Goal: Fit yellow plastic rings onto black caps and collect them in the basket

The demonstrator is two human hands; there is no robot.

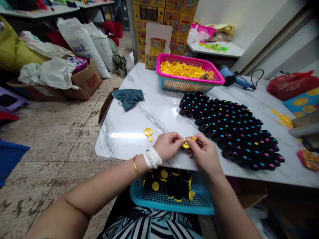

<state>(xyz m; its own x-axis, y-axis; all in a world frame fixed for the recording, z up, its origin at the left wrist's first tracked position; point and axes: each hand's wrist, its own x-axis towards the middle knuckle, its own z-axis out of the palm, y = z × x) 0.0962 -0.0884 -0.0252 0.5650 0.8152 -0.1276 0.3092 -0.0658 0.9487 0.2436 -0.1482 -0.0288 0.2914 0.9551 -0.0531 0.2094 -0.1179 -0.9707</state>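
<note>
Both of my hands meet over the front edge of the marbled table, pinching one small yellow plastic cap (186, 144) between them. My left hand (167, 145), with bracelets at the wrist, grips the cap's left side. The fingers of my right hand (205, 152) close on its right side and partly hide it. Left of my hands a loose yellow ring-shaped piece with a tab (148, 132) lies on the table. To the right stand many black cylinders (229, 126) in tight rows, with coloured dots on top.
A pink basket (221, 78) full of yellow pieces sits at the back, near a blue heat-gun-like tool (238, 79). A dark teal cloth (128, 98) lies at left. On my lap, a blue basket (171, 205) holds black cylinders with yellow caps. Yellow boxes (176, 30) are stacked behind.
</note>
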